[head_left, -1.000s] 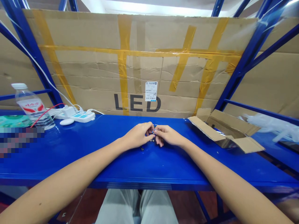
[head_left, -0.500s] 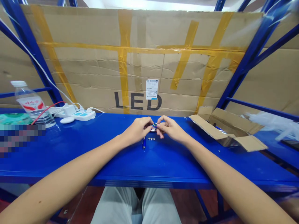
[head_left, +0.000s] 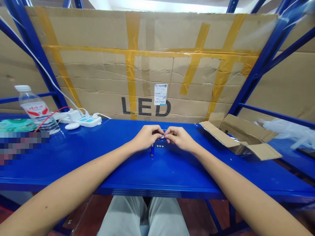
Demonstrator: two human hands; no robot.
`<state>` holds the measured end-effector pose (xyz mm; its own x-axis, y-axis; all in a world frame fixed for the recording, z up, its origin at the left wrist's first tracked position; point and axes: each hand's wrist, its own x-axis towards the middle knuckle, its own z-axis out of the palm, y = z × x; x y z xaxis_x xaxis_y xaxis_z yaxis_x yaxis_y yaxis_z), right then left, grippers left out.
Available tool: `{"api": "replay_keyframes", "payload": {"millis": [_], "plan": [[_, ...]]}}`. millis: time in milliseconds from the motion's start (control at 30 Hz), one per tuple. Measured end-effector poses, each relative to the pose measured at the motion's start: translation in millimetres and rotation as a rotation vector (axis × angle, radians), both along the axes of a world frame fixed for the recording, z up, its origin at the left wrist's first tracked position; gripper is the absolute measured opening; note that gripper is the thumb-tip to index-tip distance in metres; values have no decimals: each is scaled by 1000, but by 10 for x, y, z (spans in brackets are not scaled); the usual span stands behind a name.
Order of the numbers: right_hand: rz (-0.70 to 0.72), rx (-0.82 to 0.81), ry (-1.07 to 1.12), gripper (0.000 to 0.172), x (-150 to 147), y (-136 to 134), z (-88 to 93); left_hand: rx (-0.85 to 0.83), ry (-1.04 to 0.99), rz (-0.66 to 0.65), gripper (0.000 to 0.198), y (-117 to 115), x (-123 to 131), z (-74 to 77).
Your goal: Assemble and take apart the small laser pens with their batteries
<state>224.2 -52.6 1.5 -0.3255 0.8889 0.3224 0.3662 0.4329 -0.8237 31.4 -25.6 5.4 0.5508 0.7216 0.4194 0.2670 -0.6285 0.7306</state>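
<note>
My left hand (head_left: 148,136) and my right hand (head_left: 179,137) meet above the blue table, their thumbs and forefingers pinched together. Between the fingertips is a small silvery metal part (head_left: 162,137), too small and too covered to name. A bit of something blue and shiny (head_left: 164,130) shows just behind the fingers. Just below them, three small round silver button cells (head_left: 159,146) lie in a row. A short blue metal tube (head_left: 152,150) rests beside them, under my left hand, its upper end partly hidden by the fingers.
To the right stands an open cardboard box (head_left: 238,136) with blue items inside. A water bottle (head_left: 38,109) and a white power strip (head_left: 90,120) with cables are at the left. A large cardboard sheet (head_left: 103,75) closes off the back. The table's front edge (head_left: 159,192) is near my lap.
My right hand's fingers have curled in and moved closer to the left fingertips. The blue and reddish pieces that showed between the hands are now mostly covered, and a silvery part shows there.
</note>
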Motion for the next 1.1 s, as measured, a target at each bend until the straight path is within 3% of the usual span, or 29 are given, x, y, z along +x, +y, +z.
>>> {"api": "replay_keyframes", "payload": {"millis": [200, 367, 500, 667, 833, 1100], "plan": [[20, -42, -13, 13, 7, -11, -6, 79, -24, 14, 10, -16, 25, -9], [48, -59, 24, 19, -15, -49, 9, 36, -73, 1, 9, -22, 34, 17], [70, -27, -33, 25, 0, -52, 20, 65, -81, 117, 7, 57, -41, 43], [-28, -40, -350, 16, 197, 2, 71, 0, 112, 207, 18, 188, -198, 74], [-44, -164, -536, 13, 305, 24, 84, 11, 410, 268, 10, 210, -249, 66], [-44, -304, -616, 13, 285, 17, 21, -11, 457, 268, 14, 186, -236, 2]]}}
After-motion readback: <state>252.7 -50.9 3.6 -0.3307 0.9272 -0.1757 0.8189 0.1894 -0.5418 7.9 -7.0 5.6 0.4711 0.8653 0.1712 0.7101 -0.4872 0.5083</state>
